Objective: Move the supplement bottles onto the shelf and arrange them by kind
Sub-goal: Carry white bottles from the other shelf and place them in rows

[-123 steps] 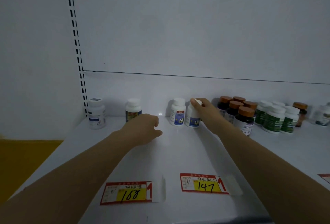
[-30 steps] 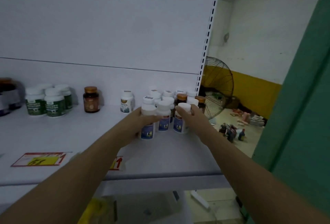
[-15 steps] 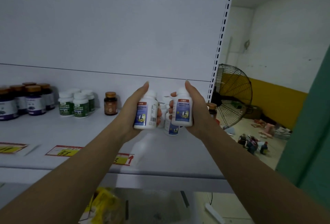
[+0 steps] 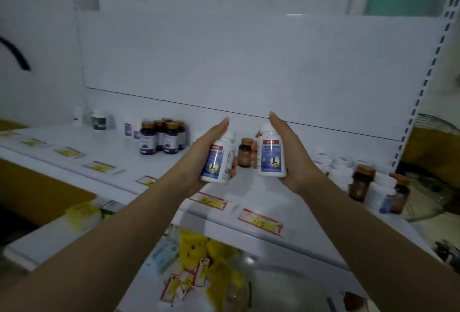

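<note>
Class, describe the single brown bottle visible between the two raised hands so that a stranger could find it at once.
Start at the white shelf and find the two hands, each holding up a white bottle. In the gap between them, a small brown bottle stands alone on the shelf near the back panel. Its amber body and brown cap set it apart from the white bottles beside it.

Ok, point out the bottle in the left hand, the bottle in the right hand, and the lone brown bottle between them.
Left-hand bottle (image 4: 216, 162), head view, on its blue label.
Right-hand bottle (image 4: 271, 158), head view, on its blue label.
Brown bottle (image 4: 244, 153), head view, on its body below the cap.
</note>
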The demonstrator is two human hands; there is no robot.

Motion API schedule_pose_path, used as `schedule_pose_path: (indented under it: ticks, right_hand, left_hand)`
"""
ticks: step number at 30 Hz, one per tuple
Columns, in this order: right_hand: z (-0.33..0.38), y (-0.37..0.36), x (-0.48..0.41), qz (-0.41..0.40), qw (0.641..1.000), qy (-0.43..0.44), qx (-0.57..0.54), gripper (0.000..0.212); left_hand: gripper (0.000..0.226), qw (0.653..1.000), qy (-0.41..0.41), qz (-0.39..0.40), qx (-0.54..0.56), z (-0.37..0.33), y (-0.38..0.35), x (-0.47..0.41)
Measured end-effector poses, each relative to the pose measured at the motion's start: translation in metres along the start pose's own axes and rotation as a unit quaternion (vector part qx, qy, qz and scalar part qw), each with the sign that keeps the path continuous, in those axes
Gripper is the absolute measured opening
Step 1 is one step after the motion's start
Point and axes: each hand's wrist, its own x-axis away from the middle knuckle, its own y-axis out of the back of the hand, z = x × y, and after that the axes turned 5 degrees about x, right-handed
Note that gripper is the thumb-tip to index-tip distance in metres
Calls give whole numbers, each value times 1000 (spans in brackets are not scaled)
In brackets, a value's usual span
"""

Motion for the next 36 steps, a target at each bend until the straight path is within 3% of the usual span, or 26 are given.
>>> schedule_pose_path:
  ticks: [13, 25, 31, 36]
  right_hand:
    - [-69, -313, -59, 180, 983, -24, -6, 42]
    - [-125, -605, -101, 270, 962, -25, -5, 45]
    - [-161, -686, -159, 296, 955, -18, 13, 45]
    - [-190, -702, -237, 276, 961, -14, 5, 48]
  left_hand:
    - [48, 960, -94, -252, -77, -126, 228, 187]
    - [52, 928, -120, -330, -129, -249, 427, 327]
    - [52, 922, -126, -340, -134, -275, 520, 317]
    - [52, 935, -125, -304, -131, -287, 586, 254]
